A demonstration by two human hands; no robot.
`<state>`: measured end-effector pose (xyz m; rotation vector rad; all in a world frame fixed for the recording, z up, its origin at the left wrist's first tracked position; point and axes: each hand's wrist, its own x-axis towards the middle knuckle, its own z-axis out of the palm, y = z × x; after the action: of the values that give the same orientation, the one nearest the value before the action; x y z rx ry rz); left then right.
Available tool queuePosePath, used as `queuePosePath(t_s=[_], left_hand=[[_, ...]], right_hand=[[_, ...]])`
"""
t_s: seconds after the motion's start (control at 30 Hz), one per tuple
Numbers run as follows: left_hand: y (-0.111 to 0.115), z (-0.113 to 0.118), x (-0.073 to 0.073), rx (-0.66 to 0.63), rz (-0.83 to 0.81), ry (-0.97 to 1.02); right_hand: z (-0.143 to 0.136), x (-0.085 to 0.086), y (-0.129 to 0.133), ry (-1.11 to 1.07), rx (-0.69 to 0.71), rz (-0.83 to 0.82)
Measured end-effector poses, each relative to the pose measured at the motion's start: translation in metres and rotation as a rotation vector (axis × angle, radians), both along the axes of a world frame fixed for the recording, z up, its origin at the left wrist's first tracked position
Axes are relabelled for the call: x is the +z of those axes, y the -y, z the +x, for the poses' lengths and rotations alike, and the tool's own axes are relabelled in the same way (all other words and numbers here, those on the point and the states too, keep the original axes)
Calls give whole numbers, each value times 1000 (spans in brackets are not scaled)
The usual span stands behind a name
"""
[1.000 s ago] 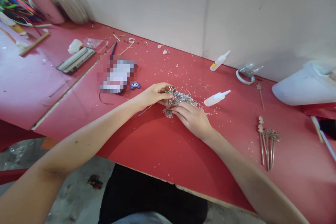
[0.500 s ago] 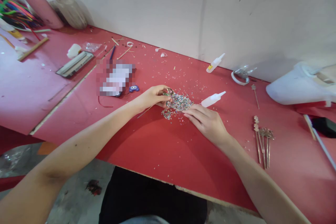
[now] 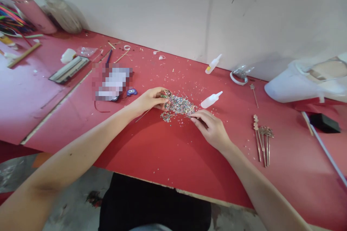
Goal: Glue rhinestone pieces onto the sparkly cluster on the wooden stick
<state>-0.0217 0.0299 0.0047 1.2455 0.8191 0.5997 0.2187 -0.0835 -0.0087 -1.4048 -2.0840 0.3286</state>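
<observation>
Hands: left hand (image 3: pixel 151 100), pinching a stemmed ornament (image 3: pixel 167 93) at the pile's left; right hand (image 3: pixel 214 129), fingertips pressed together, contents indistinct. Near edge of red surface (image 3: pixel 162 151): room for both wrists. Glittering pieces (image 3: pixel 181 105): loose, liable to scatter under a low sweep. White bottle (image 3: pixel 209 101): beside right hand, could be knocked. Wall (image 3: pixel 162 11): limits far reach.

The tabletop (image 3: pixel 168 148) looks smooth and softly glossy, with a rough, wood-like edge. Thin metallic-looking hairpins (image 3: pixel 261 144) shine dully, while both small bottles (image 3: pixel 210 100) (image 3: pixel 213 64) look like translucent plastic (the loose bits (image 3: pixel 182 105) glitter, their material unclear).
</observation>
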Motion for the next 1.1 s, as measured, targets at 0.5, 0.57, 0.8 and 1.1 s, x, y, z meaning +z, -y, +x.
queuePosePath(t_s=[0.5, 0.57, 0.8, 1.1], left_hand=[[3, -1, -4, -23, 72, 4], [3, -1, -4, -27, 78, -1], [2, 0, -5, -32, 80, -19], [2, 1, -1, -36, 68, -38]], right_hand=[[1, -7, -4, -114, -113, 11], [0, -8, -4, -112, -104, 1], [-6, -7, -9, 6, -52, 51], [-7, -9, -11, 57, -47, 73]])
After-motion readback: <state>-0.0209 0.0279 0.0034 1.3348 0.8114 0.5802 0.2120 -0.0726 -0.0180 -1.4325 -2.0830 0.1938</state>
